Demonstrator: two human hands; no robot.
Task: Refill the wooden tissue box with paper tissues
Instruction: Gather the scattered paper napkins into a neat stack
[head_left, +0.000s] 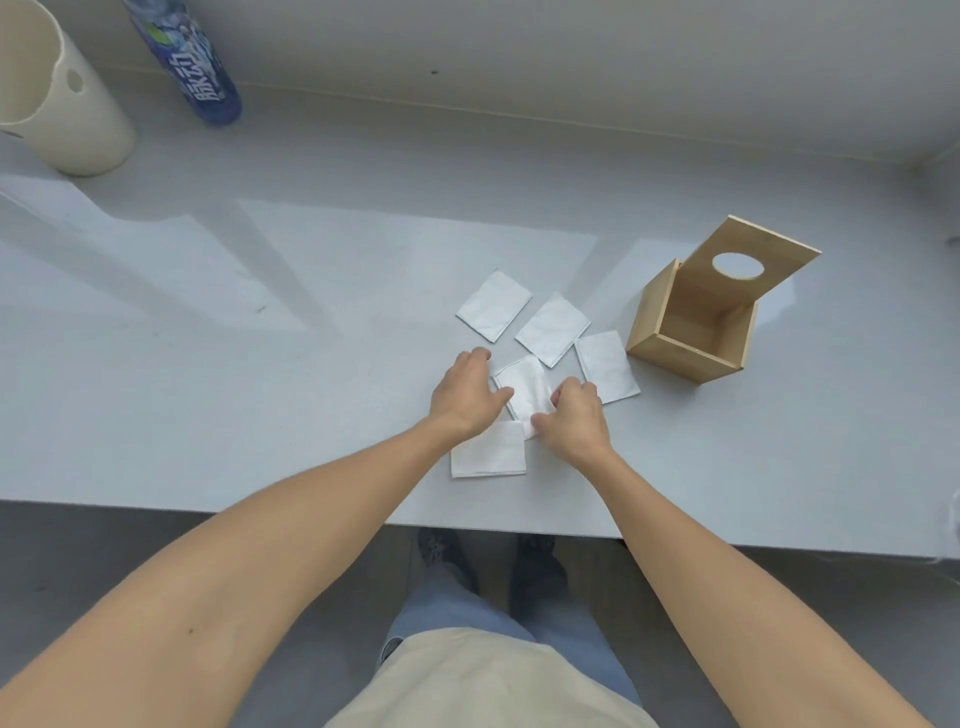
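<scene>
At ten o'clock on the pale desk (260, 364) stands a cream tube (62, 109), open at the top with a small hole in its side, and just right of it a blue bottle (200, 67), both well apart from the rest. Near the middle, five folded tissues lie flat: one at twelve o'clock of the hands (494, 305), one just right of it (553, 328), one further right (607, 366), one between the hands (525, 387), and one at six o'clock of them, near the desk's front edge (488, 449). The left hand (470, 395) rests palm down beside the middle tissue, fingers spread apart, touching its left edge. The right hand (576, 415) has its fingers curled together, pinching that tissue's right lower corner, which lifts slightly. At three o'clock of the tissues stands the wooden box (685, 332), open and holding nothing, its lid (753, 260) with a round hole tilted up and back. The right-hand tissue lies just beside the box, not touching.
</scene>
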